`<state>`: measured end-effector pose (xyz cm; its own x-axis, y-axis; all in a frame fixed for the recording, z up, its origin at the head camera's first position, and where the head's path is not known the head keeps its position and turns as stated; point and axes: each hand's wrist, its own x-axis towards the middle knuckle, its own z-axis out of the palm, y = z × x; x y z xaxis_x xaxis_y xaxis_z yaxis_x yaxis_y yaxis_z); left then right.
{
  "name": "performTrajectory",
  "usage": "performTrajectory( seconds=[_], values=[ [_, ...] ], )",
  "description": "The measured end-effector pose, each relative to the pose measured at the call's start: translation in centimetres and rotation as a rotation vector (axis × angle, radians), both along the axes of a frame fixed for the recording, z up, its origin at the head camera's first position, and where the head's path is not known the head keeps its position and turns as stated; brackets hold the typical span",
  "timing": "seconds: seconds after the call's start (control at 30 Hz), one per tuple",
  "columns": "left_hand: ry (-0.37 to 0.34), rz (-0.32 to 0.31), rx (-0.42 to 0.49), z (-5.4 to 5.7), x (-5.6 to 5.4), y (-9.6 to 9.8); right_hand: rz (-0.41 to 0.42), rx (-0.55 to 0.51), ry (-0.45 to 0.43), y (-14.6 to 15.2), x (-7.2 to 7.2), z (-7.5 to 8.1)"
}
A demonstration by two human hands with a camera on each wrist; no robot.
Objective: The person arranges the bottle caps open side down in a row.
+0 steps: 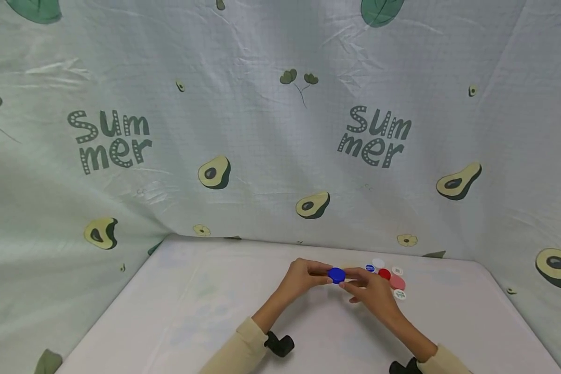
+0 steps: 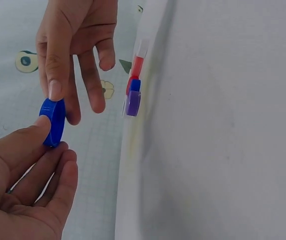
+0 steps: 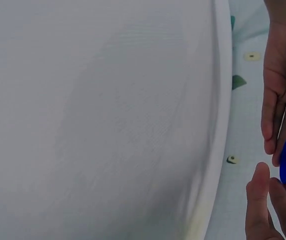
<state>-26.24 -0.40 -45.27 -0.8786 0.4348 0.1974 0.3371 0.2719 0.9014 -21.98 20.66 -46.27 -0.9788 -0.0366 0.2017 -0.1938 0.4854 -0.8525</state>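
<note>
The left hand (image 1: 299, 278) and right hand (image 1: 373, 295) have their fingers clamped on opposite edges of a round, ridged blue plastic cap (image 1: 336, 275), lower centre of the head view. Right of that I see small round red, pink, white and blue caps (image 1: 398, 282) clustered on the white-covered surface (image 1: 215, 291).

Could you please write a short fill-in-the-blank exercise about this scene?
The bottle cap held between the left hand and right hand is ____ in color.
The other caps on the table lie nearer the ____ hand.
The printed backdrop shows the word ____ twice.

Missing words: blue; right; summer.
</note>
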Motion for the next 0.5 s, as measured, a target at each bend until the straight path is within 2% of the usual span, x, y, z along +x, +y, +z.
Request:
performTrajectory(
  seconds=[0.3, 0.5],
  values=[
    [0.033, 0.028, 0.015, 0.6, 0.8, -2.0, -0.003, 0.021, 0.161, -1.8, 0.1, -0.4],
    [0.023, 0.059, -0.014, 0.7, 1.0, -3.1, 0.057, -0.057, 0.300, -2.9, 0.1, -0.9]
  ],
)
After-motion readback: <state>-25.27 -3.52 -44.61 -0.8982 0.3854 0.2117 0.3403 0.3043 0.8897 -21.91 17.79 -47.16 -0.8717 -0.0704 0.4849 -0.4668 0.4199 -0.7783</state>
